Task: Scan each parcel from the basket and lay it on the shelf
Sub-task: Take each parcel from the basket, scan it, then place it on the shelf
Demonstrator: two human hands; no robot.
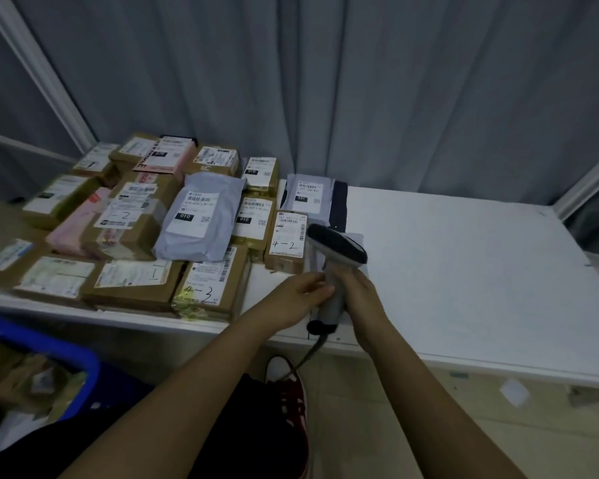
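Observation:
A grey handheld scanner (338, 252) with a dark head stands above the front of the white shelf (464, 264). My right hand (358, 288) grips its handle from the right. My left hand (300, 293) touches the handle from the left, fingers curled against it. Several labelled parcels cover the shelf's left half: brown boxes, among them one marked "4-2" (286, 242) and one marked "4-3" (208, 288), and a grey mailer bag (198, 219). Another grey mailer (310, 198) lies behind the scanner. The blue basket (49, 347) sits at lower left with parcels inside.
A grey curtain (325, 81) hangs behind the shelf. White frame posts stand at the left (38, 67) and right (588, 181). The scanner's cable (308, 354) drops over the shelf's front edge toward my red shoe (291, 385). The shelf's right half is bare white surface.

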